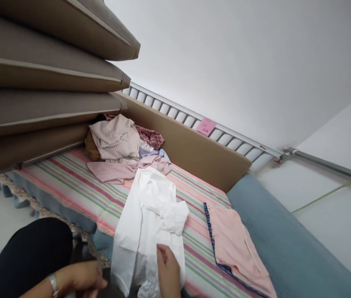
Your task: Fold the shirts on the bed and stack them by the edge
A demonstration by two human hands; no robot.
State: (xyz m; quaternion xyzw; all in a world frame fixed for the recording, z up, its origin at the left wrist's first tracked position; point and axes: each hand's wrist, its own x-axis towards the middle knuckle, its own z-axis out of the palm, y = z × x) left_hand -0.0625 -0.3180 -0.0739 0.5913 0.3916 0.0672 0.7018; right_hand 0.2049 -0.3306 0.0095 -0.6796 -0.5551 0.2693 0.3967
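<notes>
A white long garment, perhaps a shirt, lies spread over the bed, with a bunched part on top and crumpled cloth at its lower end. Over its lower right part is my right hand, thumb and fingers curled together; whether cloth is pinched in them is hidden. My left hand, with a band on the wrist, is just left of the garment at the bed's front edge. Its fingers bend downward, blurred and partly cut off by the frame. To the right lies a folded pink garment with a dark blue checked edge.
A heap of clothes sits at the bed's far left, beside tall stacked brown cushions. Striped cloth covers the bed. A brown board stands behind it, before a railing bearing a pink note. My dark-clothed knee is lower left.
</notes>
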